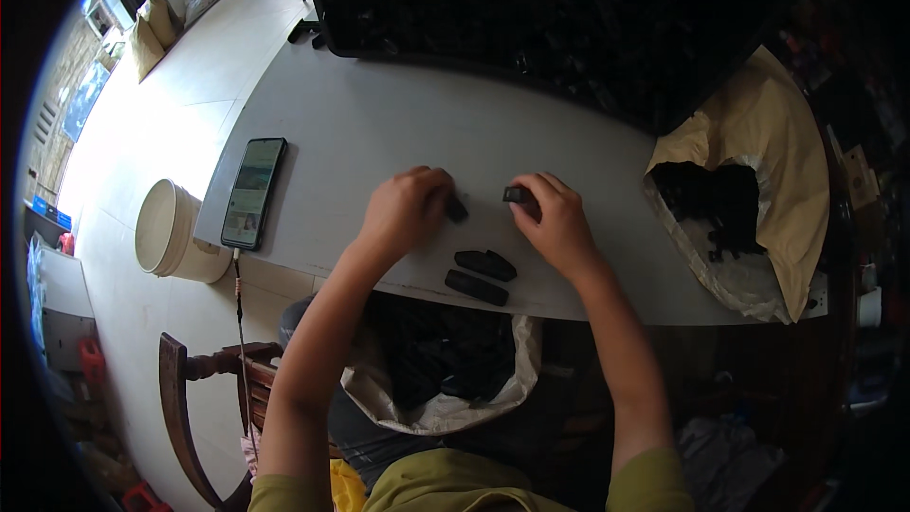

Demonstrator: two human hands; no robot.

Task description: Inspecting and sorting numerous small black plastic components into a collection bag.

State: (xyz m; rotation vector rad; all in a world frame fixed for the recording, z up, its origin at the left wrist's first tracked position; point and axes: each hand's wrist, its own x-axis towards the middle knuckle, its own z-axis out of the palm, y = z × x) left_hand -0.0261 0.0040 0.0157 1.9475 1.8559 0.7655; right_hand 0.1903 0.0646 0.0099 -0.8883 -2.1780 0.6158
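Note:
Over the middle of the grey table (313, 133), my left hand (406, 211) is closed on a small black piece (457, 210), blurred at its lower end. A short way to the right, my right hand (555, 218) pinches another small black piece (517, 194) between thumb and fingers. The two pieces are apart. Near the table's front edge, between my forearms, lie two longer black parts, a dark angular one (485, 265) and a rounded bar (476, 287). What exactly these black parts are I cannot make out.
A large black tray (417, 62) of dark pieces fills the far side. At right stands an open paper sack (791, 180) of black parts; another sack (526, 360) sits at my lap. A phone (254, 192) with a cable lies left, beside a white bucket (166, 237) and wooden chair (173, 398).

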